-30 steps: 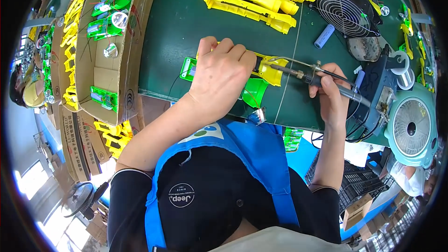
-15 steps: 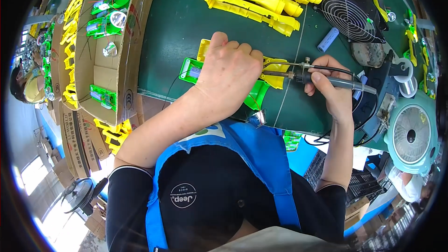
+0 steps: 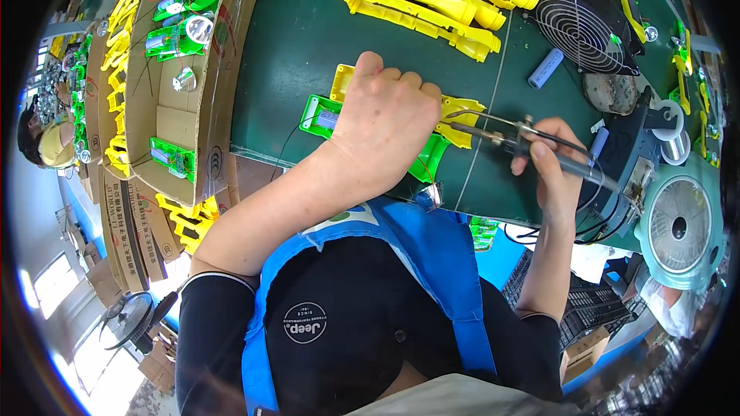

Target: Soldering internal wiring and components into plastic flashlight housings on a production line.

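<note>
My left hand [image 3: 385, 119] is closed over a yellow plastic housing half [image 3: 461, 125] on the green bench; its fingertips are hidden underneath. A green housing half [image 3: 314, 114] with a blue cylindrical battery [image 3: 327, 119] and dark wire lies beside it. Under the same hand, a green piece [image 3: 428, 157] shows, with a shiny reflector cup [image 3: 429, 196] at its near end. My right hand [image 3: 551, 166] grips a soldering iron [image 3: 590, 172] with a thin metal feed tube alongside. The iron's tip points left at the yellow half, close to my left hand; the exact contact point is hidden.
Yellow housing halves [image 3: 432, 1] lie at the far side. A black fan with a wire guard [image 3: 580, 31], a loose battery [image 3: 546, 68], a solder spool [image 3: 675, 145] and a pale green fan [image 3: 678, 223] stand right. A cardboard box [image 3: 176, 119] holds green assemblies at left.
My right hand has shifted nearer to me, tilting the soldering iron so its handle sits lower. My left hand keeps its place on the housing; the whole view shifts slightly.
</note>
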